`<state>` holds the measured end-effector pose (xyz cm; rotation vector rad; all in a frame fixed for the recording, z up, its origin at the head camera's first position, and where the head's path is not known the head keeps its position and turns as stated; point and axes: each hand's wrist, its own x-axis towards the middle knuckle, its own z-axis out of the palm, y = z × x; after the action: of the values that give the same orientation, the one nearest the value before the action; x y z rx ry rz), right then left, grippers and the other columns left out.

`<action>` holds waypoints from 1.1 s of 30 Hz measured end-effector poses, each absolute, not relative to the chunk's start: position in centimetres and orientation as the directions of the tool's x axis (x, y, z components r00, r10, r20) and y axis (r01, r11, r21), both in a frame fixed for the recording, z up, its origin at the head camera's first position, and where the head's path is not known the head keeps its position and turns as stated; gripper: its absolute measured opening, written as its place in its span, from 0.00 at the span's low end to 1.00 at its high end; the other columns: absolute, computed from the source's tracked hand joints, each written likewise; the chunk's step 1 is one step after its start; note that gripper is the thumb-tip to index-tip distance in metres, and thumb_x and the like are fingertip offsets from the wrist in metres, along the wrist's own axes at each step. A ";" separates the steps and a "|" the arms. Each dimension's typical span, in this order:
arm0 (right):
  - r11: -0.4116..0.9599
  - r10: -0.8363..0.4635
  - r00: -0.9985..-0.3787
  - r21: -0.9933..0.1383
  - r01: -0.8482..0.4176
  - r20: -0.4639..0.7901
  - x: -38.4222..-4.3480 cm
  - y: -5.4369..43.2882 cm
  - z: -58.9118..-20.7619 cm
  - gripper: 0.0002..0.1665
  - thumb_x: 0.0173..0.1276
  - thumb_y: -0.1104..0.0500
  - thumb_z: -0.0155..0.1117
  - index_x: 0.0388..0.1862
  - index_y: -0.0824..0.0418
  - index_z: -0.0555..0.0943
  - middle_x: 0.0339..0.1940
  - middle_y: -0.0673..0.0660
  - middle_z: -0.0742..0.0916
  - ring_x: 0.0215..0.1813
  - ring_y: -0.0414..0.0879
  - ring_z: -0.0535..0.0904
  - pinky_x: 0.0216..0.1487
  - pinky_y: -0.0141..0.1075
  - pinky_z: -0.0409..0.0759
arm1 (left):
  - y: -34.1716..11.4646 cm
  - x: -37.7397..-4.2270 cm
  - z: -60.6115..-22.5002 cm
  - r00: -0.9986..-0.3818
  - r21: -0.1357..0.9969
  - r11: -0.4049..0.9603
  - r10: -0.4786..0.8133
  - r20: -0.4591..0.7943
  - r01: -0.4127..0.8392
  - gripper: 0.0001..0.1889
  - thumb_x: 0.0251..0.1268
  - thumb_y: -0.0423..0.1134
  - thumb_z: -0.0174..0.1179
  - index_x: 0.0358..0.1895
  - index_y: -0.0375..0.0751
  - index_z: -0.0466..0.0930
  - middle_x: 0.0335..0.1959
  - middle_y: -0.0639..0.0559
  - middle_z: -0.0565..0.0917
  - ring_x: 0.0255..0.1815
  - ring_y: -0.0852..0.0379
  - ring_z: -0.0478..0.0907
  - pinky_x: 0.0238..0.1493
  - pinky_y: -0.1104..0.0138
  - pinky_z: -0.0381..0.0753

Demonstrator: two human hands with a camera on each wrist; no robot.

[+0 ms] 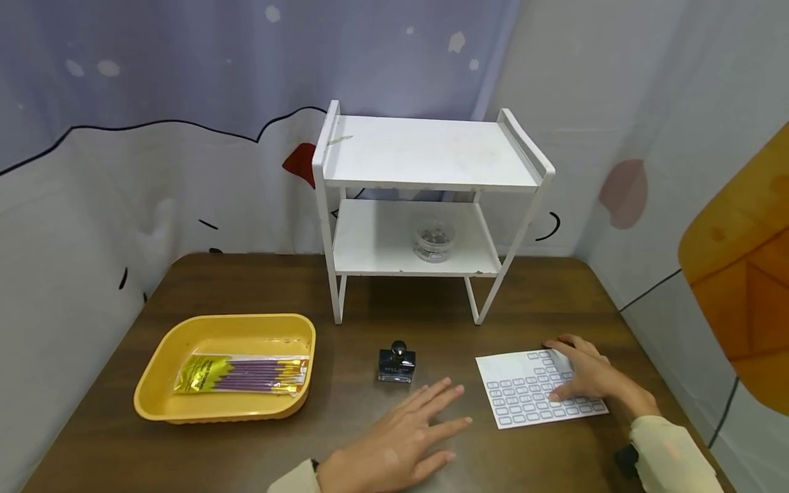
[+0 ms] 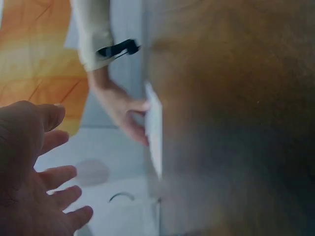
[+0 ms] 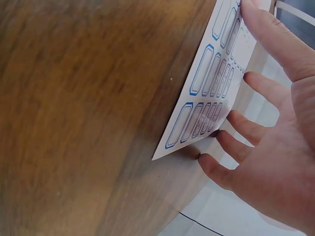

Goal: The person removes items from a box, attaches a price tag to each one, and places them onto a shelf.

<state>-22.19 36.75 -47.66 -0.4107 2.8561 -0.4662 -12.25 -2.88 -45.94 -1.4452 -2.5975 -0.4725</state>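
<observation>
A white sheet of blue-framed sticker labels [image 1: 520, 394] lies at the right of the table. My right hand [image 1: 588, 373] holds it by its right side; in the right wrist view the thumb [image 3: 275, 39] is on the printed face and the other fingers reach the sheet's edge. Over the table's front middle, my left hand [image 1: 397, 438] is spread, with nothing in it. Just beyond its fingertips stands a small dark glass bottle [image 1: 396, 364] with a round black stopper.
A yellow tray [image 1: 148, 383] on the left holds a packet of purple-handled brushes [image 1: 246, 374]. Behind, a white two-tier rack [image 1: 431, 154] carries a clear round tub [image 1: 434, 241] on its lower shelf. Patterned curtains hang around the wooden table [image 1: 345, 411].
</observation>
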 end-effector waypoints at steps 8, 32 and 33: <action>0.927 -0.284 -0.943 -0.300 -0.225 -0.171 -22.4 36.6 -47.6 0.61 0.34 0.41 0.86 0.68 0.61 0.71 0.65 0.78 0.69 0.64 0.78 0.63 0.54 0.75 0.64 | 1.6 -13.8 -48.0 -0.491 0.134 0.477 0.866 0.095 0.868 0.27 0.77 0.61 0.41 0.74 0.62 0.66 0.80 0.48 0.59 0.81 0.47 0.54 0.75 0.50 0.64; 0.944 -0.294 -0.912 -0.235 -0.231 -0.286 -24.3 35.4 -46.7 0.65 0.31 0.37 0.86 0.68 0.59 0.68 0.54 0.70 0.77 0.54 0.65 0.71 0.50 0.63 0.70 | 6.2 -15.7 -48.4 -0.479 0.162 0.513 0.853 -0.209 0.843 0.26 0.73 0.67 0.42 0.70 0.73 0.69 0.79 0.62 0.61 0.80 0.58 0.55 0.75 0.53 0.63; 0.944 -0.292 -0.911 -0.239 -0.227 -0.292 -24.3 35.4 -46.7 0.64 0.31 0.37 0.86 0.67 0.59 0.68 0.53 0.69 0.78 0.53 0.64 0.71 0.49 0.62 0.70 | 6.2 -15.7 -48.4 -0.480 0.162 0.515 0.851 -0.212 0.842 0.26 0.73 0.67 0.42 0.70 0.73 0.69 0.79 0.62 0.61 0.80 0.58 0.55 0.75 0.53 0.63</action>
<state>-24.30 35.43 -46.69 -0.3806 2.7718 -0.2857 -15.70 6.19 -48.42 -1.6929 -2.9588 -0.0613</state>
